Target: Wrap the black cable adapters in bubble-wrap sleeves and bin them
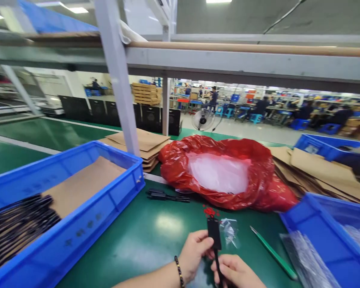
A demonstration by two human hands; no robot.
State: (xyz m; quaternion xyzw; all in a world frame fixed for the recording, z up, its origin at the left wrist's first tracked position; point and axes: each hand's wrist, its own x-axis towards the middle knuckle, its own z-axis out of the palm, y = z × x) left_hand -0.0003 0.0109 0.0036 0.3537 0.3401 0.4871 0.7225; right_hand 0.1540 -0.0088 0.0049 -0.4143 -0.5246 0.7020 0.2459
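My left hand (195, 252), with a beaded bracelet at the wrist, is closed on the flat black housing (214, 232) of a cable. Below it, my right hand (235, 271) is closed around the black cable (218, 262) that runs down from the housing. Just beyond the housing's far end lies a small pile of tiny red pieces (209, 211). A small clear plastic bag (229, 231) rests right beside the housing. Green-handled tweezers (274, 254) lie to the right of my hands. More black housings with cables (168, 196) lie farther back on the green table.
At left, a blue crate (105, 216) holds many black cables (21, 224) on brown paper. Behind my hands sits a red bag (180, 160) of whitish plastic. Another blue crate (324, 240) stands right, with clear bags (312, 260) against it. A metal post (117, 76) rises at the back.
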